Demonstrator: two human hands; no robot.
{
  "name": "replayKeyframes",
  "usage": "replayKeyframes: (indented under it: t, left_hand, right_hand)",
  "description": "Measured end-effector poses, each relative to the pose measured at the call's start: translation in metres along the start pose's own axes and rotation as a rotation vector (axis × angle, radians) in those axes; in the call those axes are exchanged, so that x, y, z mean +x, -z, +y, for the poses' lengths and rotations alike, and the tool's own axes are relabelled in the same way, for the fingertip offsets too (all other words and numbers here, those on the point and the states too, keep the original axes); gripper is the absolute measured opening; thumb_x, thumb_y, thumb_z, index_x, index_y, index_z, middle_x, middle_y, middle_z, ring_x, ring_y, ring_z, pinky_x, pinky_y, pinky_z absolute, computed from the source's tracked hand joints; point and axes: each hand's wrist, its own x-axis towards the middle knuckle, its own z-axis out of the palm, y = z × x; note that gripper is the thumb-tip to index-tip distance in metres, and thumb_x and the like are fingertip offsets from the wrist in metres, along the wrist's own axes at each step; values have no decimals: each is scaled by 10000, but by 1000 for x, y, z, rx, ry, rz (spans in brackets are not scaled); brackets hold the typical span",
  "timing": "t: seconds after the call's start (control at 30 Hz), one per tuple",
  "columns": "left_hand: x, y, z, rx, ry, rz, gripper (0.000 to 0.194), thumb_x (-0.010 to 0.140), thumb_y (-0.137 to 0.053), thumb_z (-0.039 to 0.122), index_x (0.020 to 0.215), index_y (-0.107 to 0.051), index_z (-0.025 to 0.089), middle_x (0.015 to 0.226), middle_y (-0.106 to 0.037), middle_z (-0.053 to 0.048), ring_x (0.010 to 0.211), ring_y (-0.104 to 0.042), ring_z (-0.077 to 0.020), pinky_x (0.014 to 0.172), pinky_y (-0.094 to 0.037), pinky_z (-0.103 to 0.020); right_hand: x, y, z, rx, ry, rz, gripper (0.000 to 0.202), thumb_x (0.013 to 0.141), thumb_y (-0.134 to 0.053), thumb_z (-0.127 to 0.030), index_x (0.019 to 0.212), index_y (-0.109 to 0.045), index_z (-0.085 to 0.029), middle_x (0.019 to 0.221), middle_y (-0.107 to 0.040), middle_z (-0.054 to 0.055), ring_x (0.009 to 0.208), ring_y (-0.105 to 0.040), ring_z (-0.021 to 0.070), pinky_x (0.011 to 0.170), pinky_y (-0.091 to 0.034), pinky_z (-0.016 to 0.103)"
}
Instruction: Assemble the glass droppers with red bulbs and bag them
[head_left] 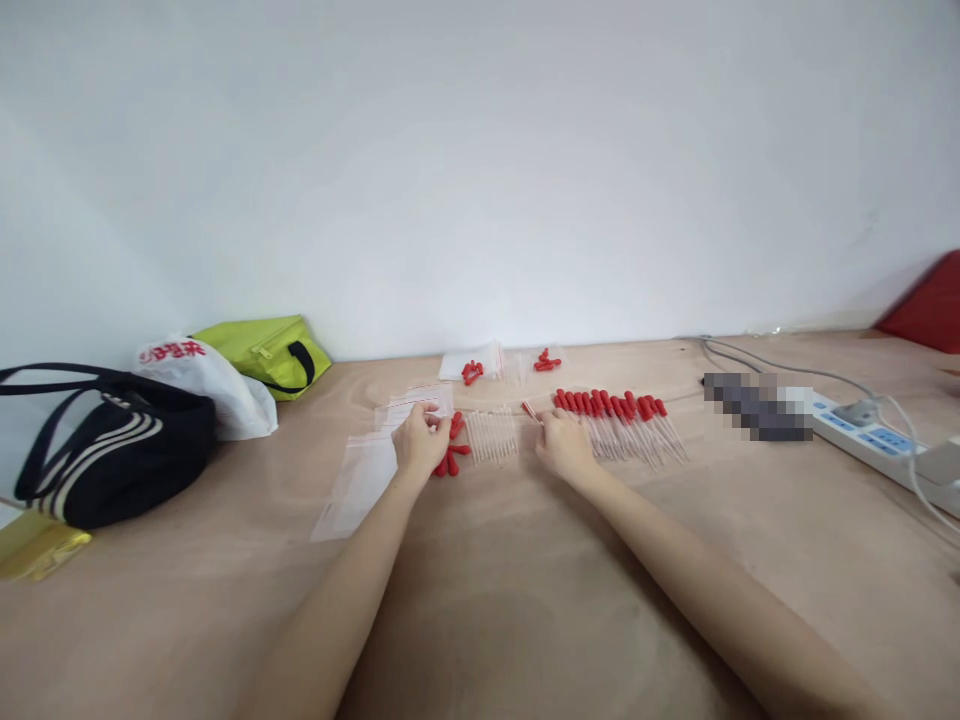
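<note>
My left hand (421, 440) hovers at a small pile of red rubber bulbs (454, 462), its thumb and index finger slightly apart. Flat clear zip bags (360, 485) lie under and beside it. Between my hands is a row of bare clear dropper tubes (493, 437). My right hand (562, 442) is closed on a dropper (529, 411), whose red end pokes out to the left of the fingers; the rest is hidden. To the right of that hand lies a slanted row of droppers with red bulbs (611, 405), their clear tubes pointing toward me.
More red bulbs (472, 372) and a second group of red bulbs (547, 360) lie with clear bags near the wall. At left stand a black bag (120, 450), a white plastic bag (217, 390) and a lime pouch (259, 350). A power strip (870, 432) with cables lies at right.
</note>
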Motion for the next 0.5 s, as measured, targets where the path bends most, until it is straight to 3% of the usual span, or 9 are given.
replayKeyframes:
  t: [0.1, 0.2, 0.27, 0.4, 0.5]
  left_hand:
    - [-12, 4, 3, -119, -166, -10, 189, 813, -416, 221, 998, -444, 187, 889, -561, -35, 758, -596, -145, 651, -463, -270]
    - [-35, 4, 4, -257, -515, -100, 151, 849, -356, 180, 965, -452, 181, 935, -497, -55, 790, -574, -141, 665, -481, -274]
    - [-51, 0, 3, -274, -647, -166, 133, 846, -386, 169, 955, -461, 182, 914, -491, -52, 796, -557, -143, 696, -484, -285]
    - [-69, -9, -4, -286, -673, -285, 221, 822, -492, 200, 1039, -451, 197, 915, -519, -43, 754, -558, -135, 690, -499, -281]
    - [-72, -11, -6, -252, -686, -291, 194, 822, -501, 214, 1015, -507, 191, 976, -539, -61, 859, -565, -163, 770, -488, -315]
  right_hand:
    - [-10, -1, 17, 118, 151, 89, 305, 762, -389, -84, 1019, -546, -126, 955, -542, 123, 888, -508, 201, 721, -343, 298]
    - [-24, -4, 29, 197, 291, 176, 252, 793, -364, -81, 967, -539, -130, 901, -517, 100, 837, -501, 181, 684, -354, 280]
    - [-34, -6, 34, 221, 365, 210, 208, 826, -359, -118, 926, -539, -144, 861, -511, 81, 803, -498, 171, 670, -351, 278]
    - [-49, -9, 35, 266, 463, 210, 206, 872, -344, -195, 898, -546, -168, 831, -530, 62, 778, -497, 156, 691, -340, 284]
    - [-54, -10, 32, 300, 500, 166, 220, 879, -337, -196, 891, -555, -171, 841, -556, 63, 803, -502, 151, 717, -332, 287]
